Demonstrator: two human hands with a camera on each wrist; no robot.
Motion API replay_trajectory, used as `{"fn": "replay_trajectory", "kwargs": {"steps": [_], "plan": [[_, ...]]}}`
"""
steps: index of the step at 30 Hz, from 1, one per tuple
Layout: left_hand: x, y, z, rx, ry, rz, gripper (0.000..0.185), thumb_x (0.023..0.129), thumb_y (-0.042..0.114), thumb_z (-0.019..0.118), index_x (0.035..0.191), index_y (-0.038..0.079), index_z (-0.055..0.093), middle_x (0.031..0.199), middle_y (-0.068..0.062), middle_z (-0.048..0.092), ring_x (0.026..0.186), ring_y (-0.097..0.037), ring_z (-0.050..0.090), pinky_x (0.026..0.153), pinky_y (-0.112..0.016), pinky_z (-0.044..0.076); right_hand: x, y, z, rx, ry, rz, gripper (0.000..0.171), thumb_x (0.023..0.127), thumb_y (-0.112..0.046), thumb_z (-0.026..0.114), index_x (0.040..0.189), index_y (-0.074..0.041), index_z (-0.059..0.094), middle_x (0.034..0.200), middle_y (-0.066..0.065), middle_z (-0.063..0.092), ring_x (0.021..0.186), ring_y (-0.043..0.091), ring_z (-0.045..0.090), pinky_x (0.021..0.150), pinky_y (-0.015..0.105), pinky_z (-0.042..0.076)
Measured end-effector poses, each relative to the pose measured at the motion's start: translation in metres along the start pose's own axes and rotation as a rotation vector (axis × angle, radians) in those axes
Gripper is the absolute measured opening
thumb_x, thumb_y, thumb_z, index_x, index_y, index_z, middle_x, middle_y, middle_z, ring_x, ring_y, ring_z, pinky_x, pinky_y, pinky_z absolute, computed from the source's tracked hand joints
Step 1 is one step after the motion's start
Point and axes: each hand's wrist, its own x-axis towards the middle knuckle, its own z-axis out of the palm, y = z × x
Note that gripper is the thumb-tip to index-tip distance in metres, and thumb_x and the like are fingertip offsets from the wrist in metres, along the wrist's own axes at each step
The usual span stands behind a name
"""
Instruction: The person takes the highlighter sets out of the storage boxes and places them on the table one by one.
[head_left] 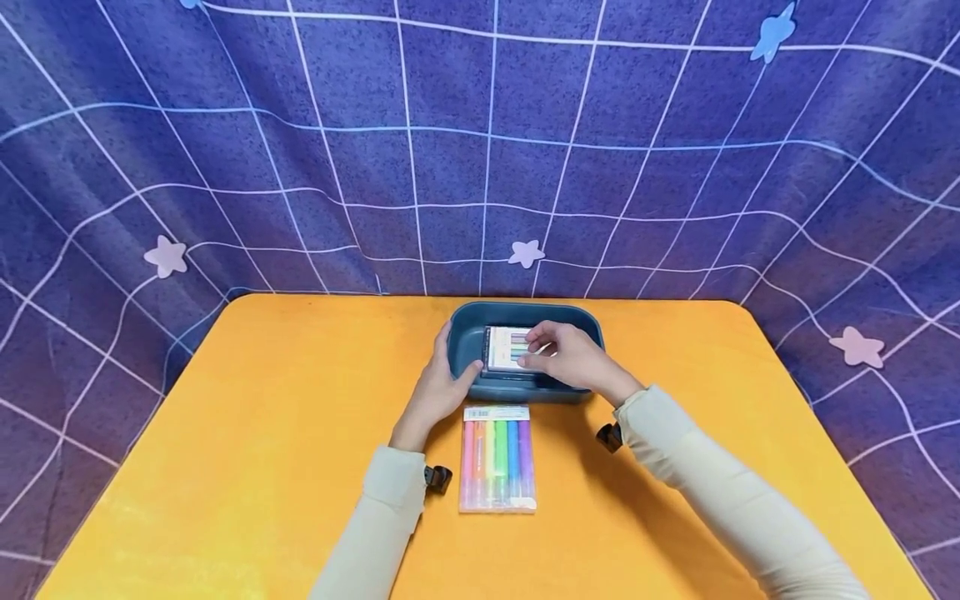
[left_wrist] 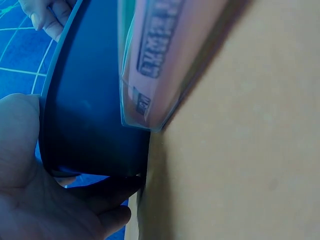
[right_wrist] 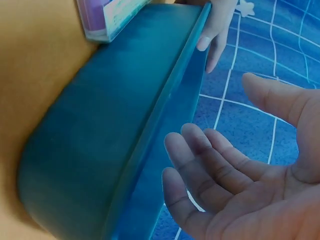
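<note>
Left hand (head_left: 437,392) gripped blue bin (head_left: 467,343), steadying it | right hand (head_left: 573,358), fingers loose, hovered over pack inside (head_left: 507,347) | second marker pack (head_left: 498,457) lay on counter (head_left: 247,433)

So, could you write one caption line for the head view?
Left hand steadies a blue tub; right hand over its marker pack, another pack lying in front.

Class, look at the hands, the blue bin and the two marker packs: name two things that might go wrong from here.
1. The right hand seems open above the marker pack in the bin, so the pack may land tilted rather than flat.
2. The second marker pack lies right against the blue bin; if the left hand shifts the bin, it could push that pack.
</note>
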Motion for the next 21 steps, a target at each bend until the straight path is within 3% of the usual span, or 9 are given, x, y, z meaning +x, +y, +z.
{"fn": "replay_trajectory", "kwargs": {"steps": [5, 14, 21], "plan": [[0.001, -0.002, 0.002, 0.001, 0.007, 0.005, 0.089, 0.099, 0.039, 0.062, 0.163, 0.027, 0.001, 0.168, -0.013, 0.024, 0.151, -0.040, 0.032, 0.121, -0.062, 0.029, 0.002, -0.002, -0.005, -0.010, -0.023, 0.002, 0.037, 0.093, -0.026, 0.072, 0.119, -0.002, 0.064, 0.113, 0.013, 0.069, 0.099, 0.027, 0.065, 0.087, 0.037, 0.055], [0.001, -0.001, 0.001, -0.011, 0.001, 0.007, 0.089, 0.099, 0.037, 0.062, 0.163, 0.029, 0.000, 0.168, -0.013, 0.024, 0.151, -0.041, 0.032, 0.121, -0.062, 0.029, 0.010, -0.002, -0.007, -0.011, -0.053, 0.026, 0.036, 0.092, -0.026, 0.073, 0.118, -0.002, 0.063, 0.110, 0.012, 0.068, 0.097, 0.025, 0.064, 0.080, 0.030, 0.053], [0.000, 0.000, 0.000, -0.012, 0.006, 0.008, 0.088, 0.099, 0.039, 0.062, 0.162, 0.032, 0.001, 0.168, -0.013, 0.024, 0.151, -0.041, 0.033, 0.121, -0.063, 0.029, 0.022, 0.004, -0.002, 0.008, -0.008, 0.043, 0.039, 0.091, -0.023, 0.074, 0.119, 0.001, 0.064, 0.106, 0.011, 0.068, 0.095, 0.023, 0.064, 0.079, 0.028, 0.051]]}}
